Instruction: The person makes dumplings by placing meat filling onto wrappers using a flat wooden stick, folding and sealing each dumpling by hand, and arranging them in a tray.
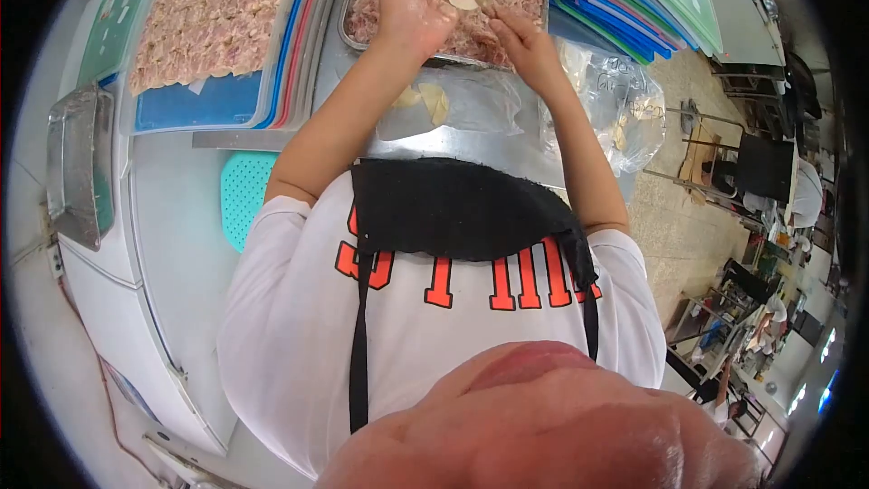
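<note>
My left hand (412, 14) is palm up over a metal tray (347, 23) of minced meat filling (498, 41). On its fingers rests a round, pale dough wrapper (472, 0) with a lump of the meat on it. My right hand (525, 41) grips a thin filling spatula (482, 2), whose tip touches the meat on the wrapper. Below the tray, a few loose wrappers (434, 104) lie on clear plastic (489, 109). A clear bag (625, 118) with pale wrappers inside sits beside my right forearm.
To the left, stacked coloured trays (204, 104) carry rows of filled dumplings (213, 14). More coloured plastic trays (634, 0) are piled at the right. A turquoise perforated piece (244, 199) and a metal pan (77, 163) stand lower left. Chairs (765, 167) and people are farther right.
</note>
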The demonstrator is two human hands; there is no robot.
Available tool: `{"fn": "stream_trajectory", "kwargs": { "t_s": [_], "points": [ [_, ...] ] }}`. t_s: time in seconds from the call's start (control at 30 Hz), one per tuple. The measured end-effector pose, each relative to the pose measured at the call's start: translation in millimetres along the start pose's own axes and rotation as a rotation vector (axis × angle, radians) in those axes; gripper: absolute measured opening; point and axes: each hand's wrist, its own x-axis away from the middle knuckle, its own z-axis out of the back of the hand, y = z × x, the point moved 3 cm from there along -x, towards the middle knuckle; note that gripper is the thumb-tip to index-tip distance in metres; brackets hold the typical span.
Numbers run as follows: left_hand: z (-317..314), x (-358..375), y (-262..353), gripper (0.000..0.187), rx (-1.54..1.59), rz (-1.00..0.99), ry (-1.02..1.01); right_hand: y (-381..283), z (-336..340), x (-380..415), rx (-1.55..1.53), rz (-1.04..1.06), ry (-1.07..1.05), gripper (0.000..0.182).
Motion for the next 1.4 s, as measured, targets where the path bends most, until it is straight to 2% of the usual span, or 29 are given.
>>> {"fn": "stream_trajectory", "kwargs": {
  "t_s": [0.03,0.1,0.13,0.2,0.23,0.3,0.33,0.4,0.47,0.53,0.57,0.67,0.73,0.8,0.83,0.87,0.9,0.93,1.0,1.03,1.1,1.13,1.2,1.23,1.3,1.33,1.4],
  "points": [
    [5.8,-2.6,1.9,0.056,0.003,0.003,-0.002,-2.5,2.9,2.0,0.004,-0.001,0.001,0.032],
    [31.0,-13.9,9.8,0.073,-0.007,-0.031,0.076,-15.9,13.9,6.2,0.344,0.075,-0.139,0.032],
    [41.5,-16.5,11.7,0.073,-0.007,-0.029,0.073,-26.0,24.6,6.0,0.346,0.075,-0.136,0.032],
    [59.7,-19.5,14.4,0.078,-0.024,-0.086,0.133,-41.7,40.2,6.9,0.650,-0.046,-0.379,0.030],
    [53.3,-16.6,14.7,0.078,-0.023,-0.085,0.132,-51.9,43.3,8.1,0.652,-0.047,-0.379,0.030],
    [41.1,-6.2,15.9,0.076,-0.135,-0.138,0.254,-67.9,47.3,10.8,0.606,-0.068,-0.211,0.029],
    [29.4,-0.1,16.0,0.076,-0.135,-0.135,0.255,-58.2,41.0,13.2,0.606,-0.071,-0.210,0.029],
    [8.8,8.3,12.0,0.074,-0.218,0.009,0.188,-45.1,22.9,13.7,0.525,0.114,-0.218,0.029],
    [17.2,6.3,11.8,0.073,-0.188,-0.022,0.222,-50.3,38.3,6.4,0.583,0.152,-0.253,0.027],
    [21.0,3.8,14.3,0.072,-0.160,-0.056,0.257,-85.4,59.0,4.2,0.801,0.015,-0.323,0.026],
    [21.9,3.4,14.9,0.070,-0.224,-0.073,0.286,-90.7,58.6,6.5,0.718,0.126,-0.225,0.026],
    [14.4,2.2,13.6,0.066,-0.237,-0.101,0.325,-58.9,35.4,8.3,0.617,0.194,-0.244,0.028],
    [18.1,-2.1,16.6,0.065,-0.180,-0.133,0.332,-50.4,49.2,1.5,0.600,0.241,-0.230,0.029],
    [19.2,-4.0,24.2,0.057,-0.193,-0.089,0.098,-48.0,69.9,-4.9,0.282,0.233,-0.192,0.030],
    [15.0,0.6,25.3,0.057,-0.196,-0.096,0.098,-42.3,74.8,-4.8,0.138,0.103,-0.140,0.032],
    [7.1,8.0,24.0,0.055,-0.439,-0.072,-0.056,-41.9,78.2,-5.1,0.136,0.108,-0.139,0.032],
    [-8.0,16.7,21.3,0.057,-0.680,-0.043,-0.211,-38.3,80.7,-5.2,0.056,-0.022,-0.207,0.033],
    [-15.5,19.9,22.7,0.057,-0.682,-0.044,-0.209,-35.0,83.2,-3.7,-0.025,-0.155,-0.275,0.033],
    [-29.1,24.7,27.0,0.063,-1.344,-0.251,-0.332,-38.2,92.1,-3.2,-0.083,-0.149,-0.328,0.033],
    [-26.2,21.7,27.6,0.063,-1.345,-0.251,-0.327,-40.5,95.2,-1.8,-0.141,-0.145,-0.379,0.033],
    [-31.6,16.9,29.0,0.057,-1.855,-0.541,-0.382,-46.8,102.9,1.6,-0.067,-0.102,-0.390,0.033],
    [-35.8,17.2,29.8,0.057,-1.857,-0.541,-0.378,-47.7,104.6,2.7,0.010,-0.063,-0.396,0.032],
    [-47.6,19.4,25.6,0.047,-1.834,-0.358,-0.631,-43.3,95.8,5.2,0.034,0.019,-0.380,0.032],
    [-45.9,16.1,27.7,0.047,-1.836,-0.358,-0.623,-39.7,90.9,6.9,0.060,0.102,-0.361,0.032],
    [-37.8,7.2,28.8,0.039,-1.913,-0.146,-0.732,-19.9,78.8,10.6,0.052,0.144,-0.385,0.032],
    [-37.0,9.9,26.6,0.039,-1.916,-0.148,-0.726,-12.8,74.8,8.3,0.046,0.183,-0.404,0.031],
    [-30.4,17.3,22.1,0.038,-2.249,-0.318,-0.602,3.9,79.2,-8.1,0.094,0.166,-0.436,0.031]
  ]
}}
